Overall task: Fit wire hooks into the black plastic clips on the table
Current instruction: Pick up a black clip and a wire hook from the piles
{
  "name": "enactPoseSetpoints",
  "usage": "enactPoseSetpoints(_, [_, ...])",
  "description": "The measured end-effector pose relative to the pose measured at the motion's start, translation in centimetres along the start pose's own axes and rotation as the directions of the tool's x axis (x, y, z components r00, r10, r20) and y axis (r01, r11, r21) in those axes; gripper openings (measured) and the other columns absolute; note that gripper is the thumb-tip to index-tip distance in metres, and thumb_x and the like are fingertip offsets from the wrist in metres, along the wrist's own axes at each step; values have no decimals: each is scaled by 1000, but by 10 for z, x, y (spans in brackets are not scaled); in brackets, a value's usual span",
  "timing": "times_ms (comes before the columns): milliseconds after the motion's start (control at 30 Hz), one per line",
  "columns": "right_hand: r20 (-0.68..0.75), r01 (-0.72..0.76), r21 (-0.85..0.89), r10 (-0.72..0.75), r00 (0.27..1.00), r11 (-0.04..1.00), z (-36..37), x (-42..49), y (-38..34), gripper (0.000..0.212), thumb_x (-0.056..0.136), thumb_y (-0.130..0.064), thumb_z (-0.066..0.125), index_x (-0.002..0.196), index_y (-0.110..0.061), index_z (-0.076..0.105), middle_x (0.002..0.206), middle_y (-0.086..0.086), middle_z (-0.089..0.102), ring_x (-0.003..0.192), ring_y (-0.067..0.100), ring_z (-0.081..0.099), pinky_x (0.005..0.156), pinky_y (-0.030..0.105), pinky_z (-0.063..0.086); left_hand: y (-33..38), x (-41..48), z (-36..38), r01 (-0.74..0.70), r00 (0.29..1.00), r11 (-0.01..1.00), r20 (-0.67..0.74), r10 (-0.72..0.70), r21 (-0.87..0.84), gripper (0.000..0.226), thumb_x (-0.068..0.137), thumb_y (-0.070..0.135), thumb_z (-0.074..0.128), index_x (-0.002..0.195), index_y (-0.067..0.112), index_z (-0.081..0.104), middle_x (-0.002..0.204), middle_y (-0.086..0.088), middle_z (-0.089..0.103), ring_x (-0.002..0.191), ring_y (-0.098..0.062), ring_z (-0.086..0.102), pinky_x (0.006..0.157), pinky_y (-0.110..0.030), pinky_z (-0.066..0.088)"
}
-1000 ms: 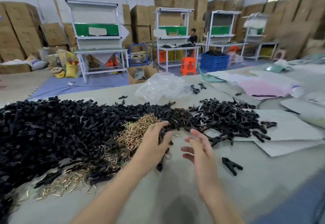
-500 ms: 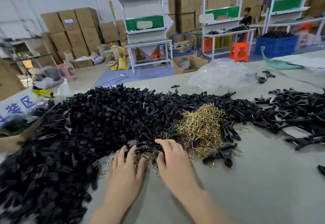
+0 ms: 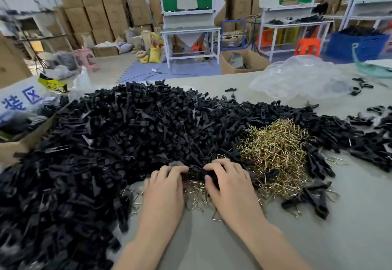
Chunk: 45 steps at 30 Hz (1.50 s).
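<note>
A huge heap of black plastic clips [image 3: 127, 142] covers the left and middle of the grey table [image 3: 328, 238]. A mound of brass-coloured wire hooks [image 3: 275, 148] lies in it at centre right, with more loose hooks spilling toward me. My right hand [image 3: 231, 184] pinches one black clip [image 3: 200, 171] between thumb and fingers at the near edge of the heap. My left hand [image 3: 165, 187] lies just left of it, its fingertips bent down at the clip's left end; whether they grip anything is hidden.
Several loose clips [image 3: 314, 197] lie right of my hands. A crumpled clear plastic bag [image 3: 301, 78] sits at the back right. An open cardboard box [image 3: 25, 140] stands at the left edge. Workbenches, cartons and a person fill the room behind.
The view swung left from the right-hand clips to the main heap. Both hands moved down onto the heap's near edge, and my right hand took hold of a black clip.
</note>
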State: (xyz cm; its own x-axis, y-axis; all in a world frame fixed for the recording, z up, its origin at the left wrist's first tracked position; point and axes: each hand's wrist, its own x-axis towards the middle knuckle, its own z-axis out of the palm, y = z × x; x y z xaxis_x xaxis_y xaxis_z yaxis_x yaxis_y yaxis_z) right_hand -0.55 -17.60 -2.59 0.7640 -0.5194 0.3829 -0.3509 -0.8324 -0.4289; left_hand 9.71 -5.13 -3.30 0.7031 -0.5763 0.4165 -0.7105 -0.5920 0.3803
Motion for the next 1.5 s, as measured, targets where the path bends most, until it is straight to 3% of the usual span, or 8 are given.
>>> enactPoseSetpoints(167, [-66, -4, 96, 10, 998, 995, -5, 1, -3, 24, 97, -32, 59, 120, -27, 65, 116, -16, 65, 117, 7, 54, 104, 20, 27, -4, 2, -2, 90, 995, 961, -27, -101, -263, 29, 100, 13, 50, 119, 29, 64, 107, 21, 61, 101, -8, 53, 96, -33, 43])
enactPoseSetpoints(300, [-96, -20, 260, 46, 994, 966, -8, 2, -3, 26, 96, -30, 60, 122, -28, 64, 106, -23, 62, 107, 0, 52, 102, 24, 38, -3, 0, -7, 160, 983, 905, -25, -185, -393, 29, 103, 15, 48, 118, 31, 66, 100, 27, 62, 101, 4, 56, 88, -11, 42])
enactPoseSetpoints(533, [-79, -3, 488, 47, 996, 873, -13, -1, 0, 35, 101, -26, 55, 134, -35, 58, 116, -29, 59, 114, -4, 56, 97, 15, 44, 6, -4, -20, 99, 956, 829, -178, -232, -551, 36, 103, 34, 41, 138, 36, 47, 109, 31, 66, 84, 0, 66, 69, -13, 50])
enactPoseSetpoints(700, [-59, -15, 589, 61, 996, 808, -14, 1, 1, 45, 101, -12, 58, 141, -33, 55, 108, -21, 59, 95, 9, 63, 82, 26, 55, 14, -5, -29, 130, 939, 738, -156, -306, -662, 29, 99, 48, 38, 124, 43, 52, 97, 20, 70, 67, -10, 62, 60, -22, 51])
enactPoseSetpoints(867, [-69, -50, 643, 122, 990, 765, -12, 3, 2, 32, 101, -15, 58, 130, -27, 65, 105, -21, 65, 97, 1, 65, 82, 10, 48, 20, -6, -24, 342, 928, 590, 166, -333, -731, 41, 106, 29, 39, 146, 40, 44, 123, 7, 64, 119, -14, 59, 106, -37, 45])
enactPoseSetpoints(1033, [56, -136, 744, 141, 988, 655, -13, 3, 3, 41, 101, -25, 58, 139, -41, 54, 103, -27, 72, 92, 14, 72, 89, 25, 55, 23, -3, -32, 315, 937, 424, 209, -279, -849, 44, 98, 13, 58, 128, 45, 55, 104, 14, 73, 108, -7, 67, 95, -26, 48])
enactPoseSetpoints(1233, [143, -180, 890, 120, 982, 419, -17, 6, -2, 59, 91, -15, 74, 129, -56, 54, 105, -6, 73, 92, 18, 74, 78, 21, 57, 22, 2, -32, 328, 895, -17, 316, -314, -945, 44, 72, 16, 72, 115, 11, 69, 104, -11, 76, 92, -18, 74, 71, -18, 56])
enactPoseSetpoints(1500, [287, -289, 881, 62, 956, 374, -20, 7, -4, 30, 87, -13, 77, 112, -30, 71, 83, -7, 71, 76, 5, 67, 75, 15, 51, 25, -2, -33, 396, 894, 73, 366, -257, -916, 35, 75, 34, 74, 101, 13, 63, 62, -3, 56, 38, -12, 41, 35, -21, 34])
